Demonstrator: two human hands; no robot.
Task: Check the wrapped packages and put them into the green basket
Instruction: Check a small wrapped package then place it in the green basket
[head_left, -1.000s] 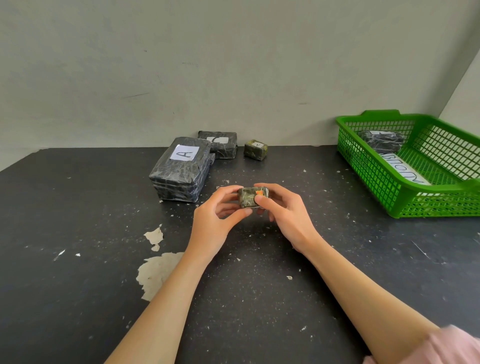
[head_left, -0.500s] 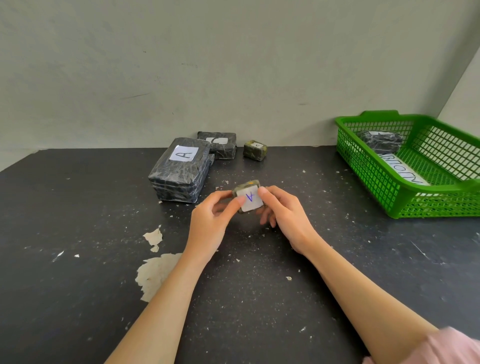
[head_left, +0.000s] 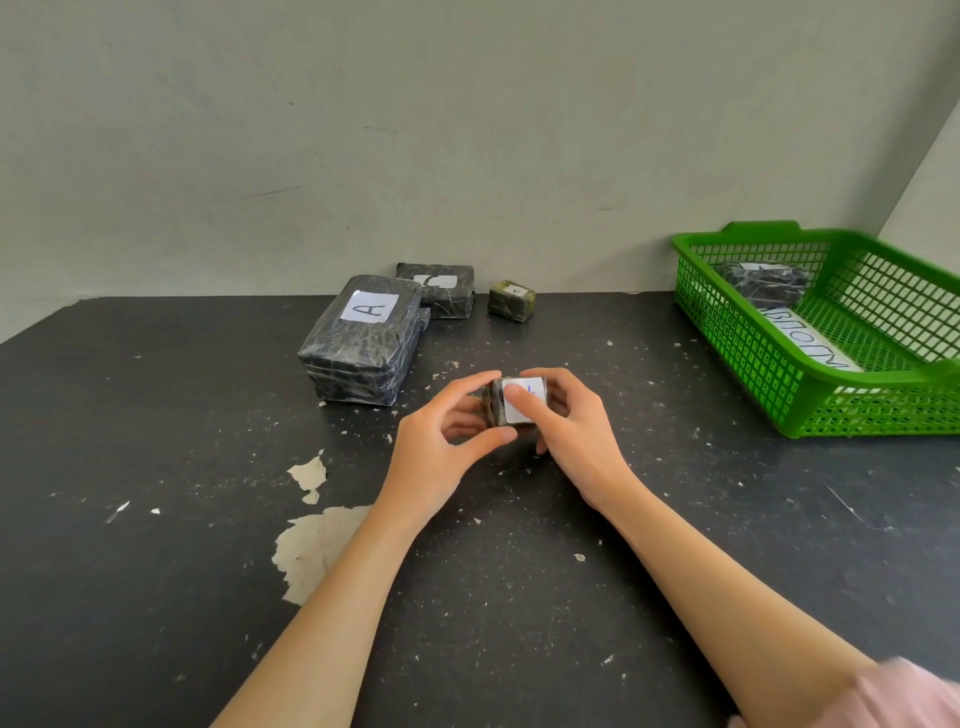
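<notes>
Left hand (head_left: 436, 457) and right hand (head_left: 576, 441) are meeting over the middle of the table (head_left: 156, 571). The forearms are coming in from the near edge, with a pink sleeve (head_left: 893, 696) showing at the bottom right corner. To the left of the left forearm, a pale peeled patch (head_left: 317, 551) is breaking the dark surface.

Both hands are gripping a small package (head_left: 530, 402) between them, with fingers curled round its sides. The right thumb is pressing on its white label, which is facing the person. I cannot tell whether it is touching the tabletop or hanging just above it.

Dark, flecked tabletop is stretching from the right hand across to the green basket (head_left: 753, 353). The basket is sitting at the right edge, partly cut off by the frame, with its near left corner pointing toward the hands. Inside, a wrapped package (head_left: 766, 283) is lying at the far end beside a lettered paper strip (head_left: 810, 345).

Beyond the left hand, near it but apart, a large package (head_left: 361, 343) marked A is lying flat. A flatter package (head_left: 441, 291) is sitting just behind its far corner, close to the wall (head_left: 467, 130). A small greenish package (head_left: 511, 301) is standing apart to its right.
</notes>
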